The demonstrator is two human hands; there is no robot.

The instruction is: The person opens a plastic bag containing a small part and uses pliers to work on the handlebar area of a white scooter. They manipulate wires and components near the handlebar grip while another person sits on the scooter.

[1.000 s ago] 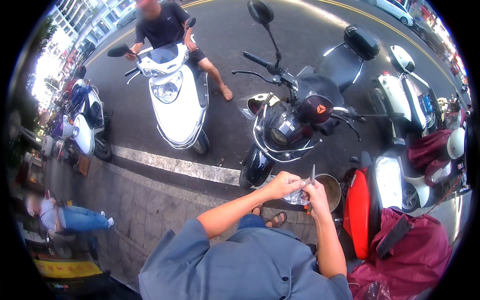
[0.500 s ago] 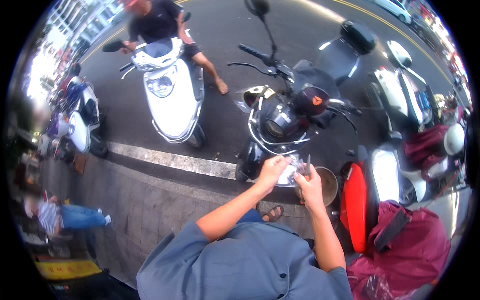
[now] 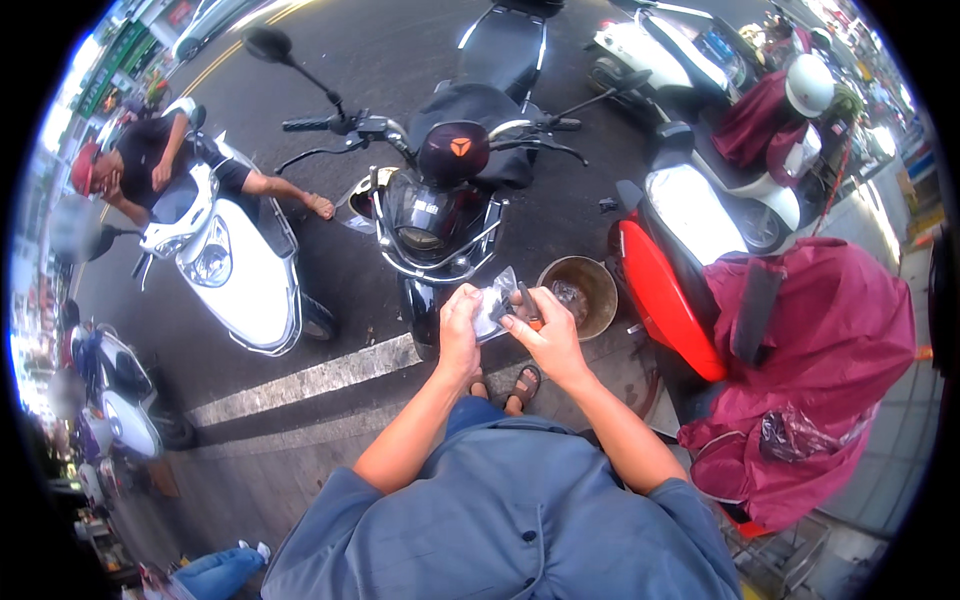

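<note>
In front of my body, both hands are at a small clear plastic bag. My left hand pinches the bag's left side, fingers closed. My right hand is wrapped round a slim dark tool with a bit of orange; its exact kind is hard to make out. The right thumb presses near a small dark piece at the bag's right side. What the bag contains is too small to tell. Just beyond my hands stands a black motorcycle with a dark headlight cowl and chrome bars.
A round metal bucket sits right of the motorcycle's front. Further right are a red and white scooter and a maroon cover. At left, a person sits on a white scooter. A white painted line crosses the ground.
My view has swung right, so the motorcycle and scooters appear further left. Both hands stay at the plastic bag. The seated person now has a hand raised to the head.
</note>
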